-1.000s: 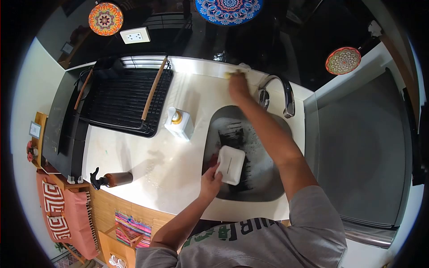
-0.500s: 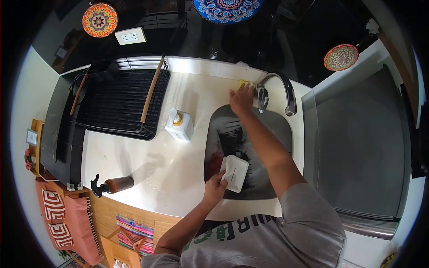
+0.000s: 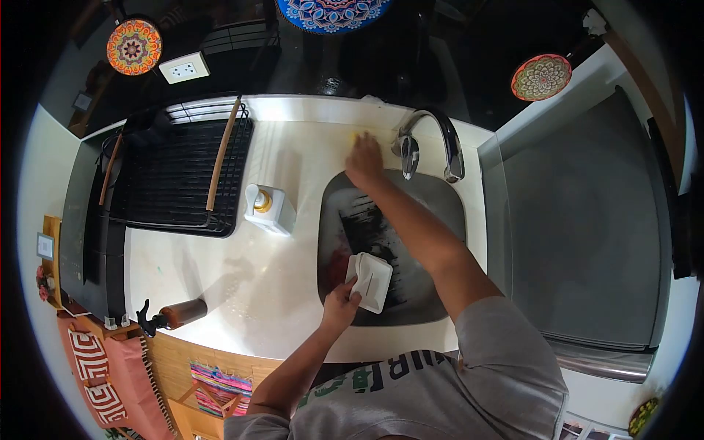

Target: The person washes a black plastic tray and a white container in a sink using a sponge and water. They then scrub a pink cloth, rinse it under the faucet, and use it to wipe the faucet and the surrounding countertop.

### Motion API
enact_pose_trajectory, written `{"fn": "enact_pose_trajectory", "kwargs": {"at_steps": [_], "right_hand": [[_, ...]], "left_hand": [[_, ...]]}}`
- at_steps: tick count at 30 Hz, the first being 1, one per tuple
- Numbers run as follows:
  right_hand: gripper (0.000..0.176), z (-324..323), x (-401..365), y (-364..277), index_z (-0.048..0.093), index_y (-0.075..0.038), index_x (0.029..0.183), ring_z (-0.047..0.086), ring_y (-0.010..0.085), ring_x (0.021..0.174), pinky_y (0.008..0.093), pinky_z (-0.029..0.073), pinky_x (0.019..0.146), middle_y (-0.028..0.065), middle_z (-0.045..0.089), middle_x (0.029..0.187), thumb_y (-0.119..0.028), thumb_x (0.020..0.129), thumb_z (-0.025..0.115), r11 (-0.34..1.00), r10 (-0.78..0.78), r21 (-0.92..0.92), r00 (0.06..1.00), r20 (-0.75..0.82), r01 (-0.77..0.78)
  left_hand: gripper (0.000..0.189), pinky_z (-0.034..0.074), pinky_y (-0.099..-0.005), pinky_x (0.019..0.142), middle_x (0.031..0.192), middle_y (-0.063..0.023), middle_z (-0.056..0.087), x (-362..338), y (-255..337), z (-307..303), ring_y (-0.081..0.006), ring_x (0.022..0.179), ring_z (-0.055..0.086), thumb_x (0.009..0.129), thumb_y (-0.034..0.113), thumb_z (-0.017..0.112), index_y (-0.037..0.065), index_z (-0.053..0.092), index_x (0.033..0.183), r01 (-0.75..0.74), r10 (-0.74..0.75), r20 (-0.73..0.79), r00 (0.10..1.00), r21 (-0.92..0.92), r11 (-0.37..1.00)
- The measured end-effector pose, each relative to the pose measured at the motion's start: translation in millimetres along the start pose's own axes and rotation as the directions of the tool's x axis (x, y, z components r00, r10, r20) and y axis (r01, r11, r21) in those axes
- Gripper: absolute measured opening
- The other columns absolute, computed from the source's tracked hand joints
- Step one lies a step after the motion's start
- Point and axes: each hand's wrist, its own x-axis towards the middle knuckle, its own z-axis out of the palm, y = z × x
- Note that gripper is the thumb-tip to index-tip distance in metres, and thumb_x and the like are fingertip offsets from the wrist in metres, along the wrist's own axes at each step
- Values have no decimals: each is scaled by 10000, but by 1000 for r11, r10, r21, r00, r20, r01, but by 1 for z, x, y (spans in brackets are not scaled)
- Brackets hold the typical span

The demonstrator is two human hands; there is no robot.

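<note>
My left hand (image 3: 340,305) grips the near left edge of a small white rectangular dish (image 3: 375,284), holding it tilted over the grey sink (image 3: 433,304). A narrow dark line runs across the dish. Beyond the sink's back edge, my right hand (image 3: 364,161) is closed and slightly blurred over the counter. A bit of yellow sponge (image 3: 356,138) shows at its fingertips. To the right of that hand stands the chrome faucet (image 3: 451,147). Dark and reddish shapes lie in the sink, partly hidden by the dish and my right forearm.
Left of the sink stands a white pump bottle (image 3: 271,213). An amber spray bottle (image 3: 183,314) lies near the counter's front edge. A black dish rack (image 3: 172,176) with wooden handles occupies the back left. A grey fridge (image 3: 579,235) stands at the right.
My right hand has moved left along the back counter, away from the faucet, with the yellow sponge. My left hand still holds the dish over the sink. The whole view has shifted slightly.
</note>
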Motion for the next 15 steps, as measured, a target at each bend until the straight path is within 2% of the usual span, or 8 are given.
{"fn": "enact_pose_trajectory", "kwargs": {"at_steps": [4,5,6,10,11,12,14,15], "right_hand": [[442,6,41,18,460,117,1135,434,366,1097,451,279,961,270,427,1227,-143,777,462,989,93,109,995,37,-97],[424,-6,42,24,482,111,1114,449,347,1067,439,302,927,261,441,1217,-133,767,471,971,123,-231,962,242,-66],[407,-22,42,25,504,105,1094,464,327,1037,427,324,893,253,454,1207,-122,756,480,848,213,-529,885,415,44],[410,-44,34,5,508,75,1117,474,323,1027,386,345,866,224,473,1197,-120,757,488,909,256,-416,825,504,-28],[394,-30,14,8,511,68,1112,482,335,1021,395,346,876,211,487,1181,-114,764,483,907,173,-420,943,285,-40],[379,-15,-4,13,514,61,1107,490,347,1015,405,346,886,197,501,1164,-108,771,477,903,78,-426,996,45,-52],[337,-5,-49,46,518,66,1075,506,366,997,437,346,911,205,506,1140,-79,775,471,964,-209,-218,944,-255,155],[325,-20,-65,58,516,71,1061,510,366,991,443,356,910,219,509,1119,-59,766,478,977,-202,-108,956,-211,182]], "left_hand": [[395,466,-289,651,817,-173,623,6,-22,5,-200,694,611,772,123,542,23,545,1155,-6,3,-36,999,-87,996],[395,466,-289,651,817,-173,623,5,-24,6,-200,694,611,772,123,542,23,545,1155,-3,1,-22,1000,-90,996],[396,466,-286,653,809,-170,627,4,-19,4,-197,697,612,773,122,544,22,543,1156,44,-44,-9,999,-64,997],[400,465,-297,648,803,-172,627,4,-7,1,-207,682,611,772,138,543,31,546,1158,47,-49,-28,998,-46,998],[400,466,-301,649,799,-171,626,3,-5,1,-212,679,610,771,138,541,33,546,1157,51,-52,-18,999,-50,997],[400,466,-301,649,799,-171,626,5,-6,1,-212,679,610,771,138,541,33,546,1157,47,-47,-8,999,-47,998],[404,467,-307,655,798,-170,625,6,-14,1,-225,677,611,773,130,537,35,540,1166,64,-64,6,998,-34,997],[404,467,-307,655,798,-170,625,6,-17,1,-225,677,611,773,130,537,35,540,1166,66,-66,7,998,-33,997]]}}
